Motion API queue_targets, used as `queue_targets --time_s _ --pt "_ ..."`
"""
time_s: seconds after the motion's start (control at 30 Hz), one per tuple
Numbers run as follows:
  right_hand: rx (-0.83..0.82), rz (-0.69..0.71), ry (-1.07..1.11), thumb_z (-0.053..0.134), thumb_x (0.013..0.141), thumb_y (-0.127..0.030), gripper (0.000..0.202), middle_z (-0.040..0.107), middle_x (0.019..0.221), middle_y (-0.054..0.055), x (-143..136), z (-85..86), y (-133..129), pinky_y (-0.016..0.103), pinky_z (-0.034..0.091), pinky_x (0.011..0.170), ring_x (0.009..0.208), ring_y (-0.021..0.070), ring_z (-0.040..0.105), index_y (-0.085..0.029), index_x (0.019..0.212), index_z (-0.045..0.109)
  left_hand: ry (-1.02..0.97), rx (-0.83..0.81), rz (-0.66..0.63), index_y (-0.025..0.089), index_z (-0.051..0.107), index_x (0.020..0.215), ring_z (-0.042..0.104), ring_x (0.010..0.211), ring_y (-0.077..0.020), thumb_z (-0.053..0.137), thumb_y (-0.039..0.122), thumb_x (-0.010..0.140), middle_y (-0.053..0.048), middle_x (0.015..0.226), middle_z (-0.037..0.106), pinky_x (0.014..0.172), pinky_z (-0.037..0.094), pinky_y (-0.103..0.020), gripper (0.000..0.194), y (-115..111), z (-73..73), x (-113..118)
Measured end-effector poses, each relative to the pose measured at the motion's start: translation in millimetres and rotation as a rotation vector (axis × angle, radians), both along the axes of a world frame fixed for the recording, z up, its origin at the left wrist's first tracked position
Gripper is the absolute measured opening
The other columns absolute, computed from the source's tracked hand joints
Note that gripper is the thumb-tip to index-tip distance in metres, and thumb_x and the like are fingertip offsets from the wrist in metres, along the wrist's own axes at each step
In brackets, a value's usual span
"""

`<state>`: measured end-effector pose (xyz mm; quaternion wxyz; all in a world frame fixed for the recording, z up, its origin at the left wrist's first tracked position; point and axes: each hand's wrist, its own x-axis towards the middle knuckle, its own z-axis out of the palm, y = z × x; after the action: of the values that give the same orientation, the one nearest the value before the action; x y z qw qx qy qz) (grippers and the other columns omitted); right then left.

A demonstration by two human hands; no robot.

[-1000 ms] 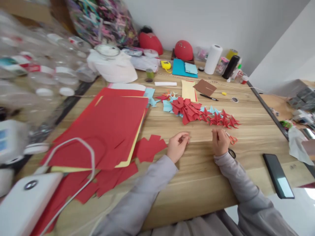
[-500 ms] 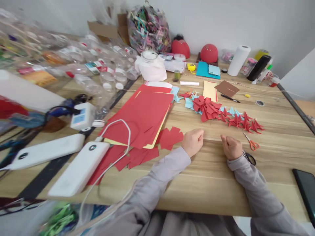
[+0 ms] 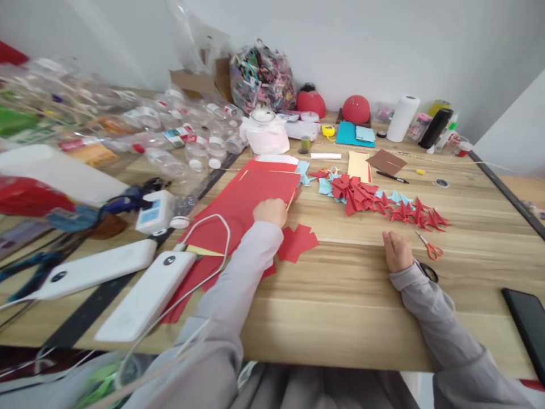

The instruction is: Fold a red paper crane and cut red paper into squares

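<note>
My left hand [image 3: 271, 212], closed in a fist, is over the right side of a stack of large red paper sheets [image 3: 238, 199]; I see mostly its back, and whether it touches the paper is hard to tell. On the bare wood rests my right hand [image 3: 398, 251], also a fist with nothing showing in it. Black-handled scissors [image 3: 431, 272] lie partly under its wrist. Just beyond are small orange-handled scissors [image 3: 434, 250]. Cut red paper squares [image 3: 298, 241] sit by the stack. A row of folded red paper cranes [image 3: 360, 194] lies farther back.
White power banks [image 3: 147, 295] with a looping cable lie at the left front. Plastic bottles [image 3: 204, 149] crowd the left back. A black phone [image 3: 525, 324] rests at the right edge. A paper roll [image 3: 402, 119] and a black pen [image 3: 392, 177] are farther off.
My left fist has moved left and away from me, from the bare wood onto the red sheets. My right fist stays in place. The view has shifted slightly.
</note>
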<state>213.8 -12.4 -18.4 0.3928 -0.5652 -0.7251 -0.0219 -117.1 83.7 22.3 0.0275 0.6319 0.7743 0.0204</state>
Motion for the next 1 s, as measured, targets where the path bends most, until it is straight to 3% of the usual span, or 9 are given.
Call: queue_targets --time_s 0.1,0.2,0.33,0.6,1.0 --pt "-0.018 0.050 0.036 0.033 0.096 -0.034 0.036 0.055 0.055 0.000 0.1 2.3 -0.2 0.026 0.039 0.053 0.054 0.0151 0.056 -0.022 0.065 0.045 0.062 -0.007 -0.034 0.008 0.070 0.097 0.065 0.093 -0.0355 0.042 0.032 0.087 -0.027 0.093 0.068 0.073 0.047 -0.040 0.039 0.1 -1.5 -1.5" --pt "0.010 0.132 0.087 0.034 0.096 -0.031 0.030 0.060 0.063 0.002 -0.2 3.5 0.4 0.026 0.045 0.058 0.060 0.0145 0.059 -0.020 0.076 0.053 0.143 -0.043 -0.096 0.008 0.071 0.096 0.065 0.093 -0.0344 0.041 0.023 0.086 -0.025 0.095 0.069 0.074 0.047 -0.039 0.035 -1.2 3.2 0.1" --pt "0.029 0.193 0.151 0.037 0.096 -0.029 0.025 0.063 0.071 0.003 -1.3 1.3 1.3 0.027 0.049 0.064 0.065 0.0145 0.062 -0.019 0.091 0.058 0.140 -0.065 -0.079 0.009 0.070 0.099 0.063 0.094 -0.0372 0.039 0.042 0.088 -0.025 0.097 0.068 0.073 0.047 -0.042 0.047 -3.5 9.9 1.2" --pt "0.047 0.181 0.130 0.046 0.092 -0.031 0.020 0.066 0.072 0.005 -1.3 -2.9 2.7 0.029 0.052 0.066 0.067 0.0164 0.064 -0.019 0.095 0.062 0.074 0.054 -0.080 0.008 0.066 0.110 0.055 0.108 -0.0369 0.035 0.058 0.086 -0.025 0.111 0.061 0.086 0.042 -0.042 0.063 0.3 3.1 -14.5" --pt "-0.048 0.205 0.178 0.035 0.097 -0.033 0.033 0.068 0.072 0.005 -1.5 -1.1 1.7 0.028 0.053 0.068 0.068 0.0154 0.065 -0.018 0.092 0.065 0.132 0.077 -0.135 0.009 0.065 0.110 0.056 0.106 -0.0337 0.033 0.051 0.087 -0.023 0.107 0.063 0.092 0.039 -0.041 0.057 5.7 -4.0 -24.5"
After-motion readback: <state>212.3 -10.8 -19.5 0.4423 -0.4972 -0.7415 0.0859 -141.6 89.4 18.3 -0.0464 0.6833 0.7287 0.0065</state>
